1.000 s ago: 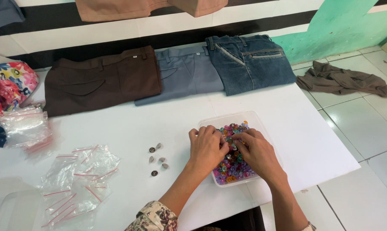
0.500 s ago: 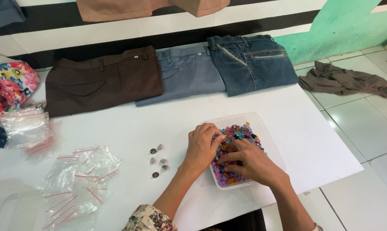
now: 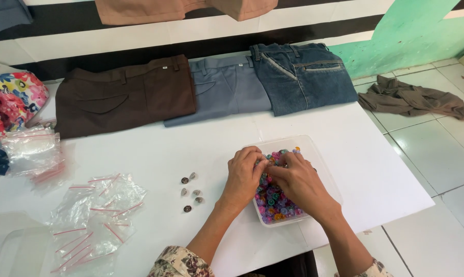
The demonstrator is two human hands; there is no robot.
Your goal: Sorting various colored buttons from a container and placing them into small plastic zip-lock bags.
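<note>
Both hands are down in the tub, a clear plastic one near the table's right edge, full of small colourful buttons. The left hand and right hand meet over the pile with fingers curled inward, tips nearly touching. Whether either grip actually has a button pinched is impossible to tell, since the fingertips are tucked under.

The buttons look tiny, light, hard and slick, so probably a fingertip pinch on the rim is the way, one at a time. The tub looks thin and would likely slide if nudged.

Just left of it sit five grey buttons, loose on the table. Small zip bags lie toward the near left corner, folded trousers along the far edge.
</note>
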